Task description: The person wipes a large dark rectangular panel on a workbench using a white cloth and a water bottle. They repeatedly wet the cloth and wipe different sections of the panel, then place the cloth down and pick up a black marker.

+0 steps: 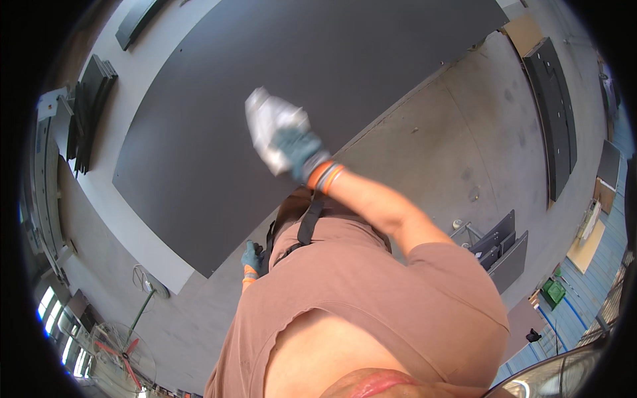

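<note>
A large dark grey panel (239,59) lies flat before me, with a small hole or fastener near its right edge. My right hand (298,147), in a grey-green knit glove with an orange cuff, grips a white cloth (271,124); both are over the panel and blurred. Whether the cloth touches the surface cannot be told. My left hand (252,256), gloved alike, hangs low beside my hip near the panel's lower edge. It seems to hold nothing, but its fingers are small and partly hidden.
A white surface (149,248) borders the panel at left. Stacked dark panels (92,114) stand on the left, and more dark panels (552,119) lie at right. A cart with upright panels (505,248) is at lower right. A pedestal fan (124,355) stands at lower left.
</note>
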Tool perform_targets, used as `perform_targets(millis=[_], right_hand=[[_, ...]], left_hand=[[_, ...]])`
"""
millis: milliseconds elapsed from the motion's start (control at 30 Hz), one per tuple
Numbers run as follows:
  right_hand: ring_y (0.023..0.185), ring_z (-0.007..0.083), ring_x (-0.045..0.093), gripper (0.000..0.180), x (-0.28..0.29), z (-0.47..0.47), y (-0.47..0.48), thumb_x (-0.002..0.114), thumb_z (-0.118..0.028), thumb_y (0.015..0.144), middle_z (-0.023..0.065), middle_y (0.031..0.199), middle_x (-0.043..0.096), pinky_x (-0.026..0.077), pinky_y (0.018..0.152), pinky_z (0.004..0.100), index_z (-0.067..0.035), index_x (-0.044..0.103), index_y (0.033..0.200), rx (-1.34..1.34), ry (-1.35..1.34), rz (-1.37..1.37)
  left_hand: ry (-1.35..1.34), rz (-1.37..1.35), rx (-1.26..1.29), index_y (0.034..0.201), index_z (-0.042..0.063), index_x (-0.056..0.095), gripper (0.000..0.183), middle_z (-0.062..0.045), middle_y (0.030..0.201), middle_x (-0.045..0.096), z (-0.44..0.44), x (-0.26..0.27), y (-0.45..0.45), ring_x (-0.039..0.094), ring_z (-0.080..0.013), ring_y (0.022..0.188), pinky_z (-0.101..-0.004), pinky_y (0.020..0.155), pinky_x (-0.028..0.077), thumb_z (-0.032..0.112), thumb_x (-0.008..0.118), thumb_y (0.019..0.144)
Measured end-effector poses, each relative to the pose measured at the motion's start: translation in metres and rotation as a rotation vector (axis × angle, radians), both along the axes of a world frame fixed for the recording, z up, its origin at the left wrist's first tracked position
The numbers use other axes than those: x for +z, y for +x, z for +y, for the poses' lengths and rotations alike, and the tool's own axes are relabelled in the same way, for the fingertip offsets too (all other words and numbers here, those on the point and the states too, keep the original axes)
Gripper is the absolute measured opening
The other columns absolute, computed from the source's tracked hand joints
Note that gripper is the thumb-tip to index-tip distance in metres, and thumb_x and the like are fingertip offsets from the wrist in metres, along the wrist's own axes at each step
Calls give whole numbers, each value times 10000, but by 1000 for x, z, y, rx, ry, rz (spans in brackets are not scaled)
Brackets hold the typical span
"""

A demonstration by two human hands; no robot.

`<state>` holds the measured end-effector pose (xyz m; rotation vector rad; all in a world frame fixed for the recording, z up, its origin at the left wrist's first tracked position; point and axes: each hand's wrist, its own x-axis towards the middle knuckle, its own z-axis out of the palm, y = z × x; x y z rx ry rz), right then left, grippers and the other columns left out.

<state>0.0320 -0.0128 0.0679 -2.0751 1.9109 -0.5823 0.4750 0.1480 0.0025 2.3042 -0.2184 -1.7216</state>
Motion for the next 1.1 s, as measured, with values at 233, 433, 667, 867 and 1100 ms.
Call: perform_targets(millis=[233,433,667,867,1100], right_hand=[[1431,288,534,520,40,-14,-25,512,-177,988,104,1539,550,379,1237,426,-213,563,1505,131,421,-16],[1314,382,601,531,-33,-14,-284,741,-157,882,167,1391,645,473,1134,467,-108,635,1399,-471,-251,132],[1381,306,555,573,12,-28,-145,630,-251,928,171,1467,583,412,1187,463,-79,563,1470,-175,203,147],[1468,282,505,466,-9,-8,-181,566,-177,969,105,1608,509,383,1237,430,-154,621,1432,290,216,-14],[1368,394,551,672,-25,2,-523,721,-84,803,188,1468,587,463,1139,471,-132,607,1464,-427,-84,127]], left_hand=[[-173,205,-396,1263,14,690,563,-92,1150,740,-101,107,-133,713,-187,989,-331,871,574,530,631,1048],[-292,231,-475,1298,33,679,494,-92,1178,746,-124,121,-166,722,-194,1034,-339,914,569,470,608,1080],[-546,147,-306,1278,17,686,356,-83,1173,740,-165,168,-258,705,-176,1024,-337,941,573,313,610,1095],[-725,261,-413,1284,24,680,294,-63,1180,738,-221,183,-402,703,-158,1028,-326,944,581,242,582,1114],[-579,212,-346,1281,40,686,333,-68,1184,742,-212,153,-519,717,-174,1011,-332,938,587,300,619,1084]])
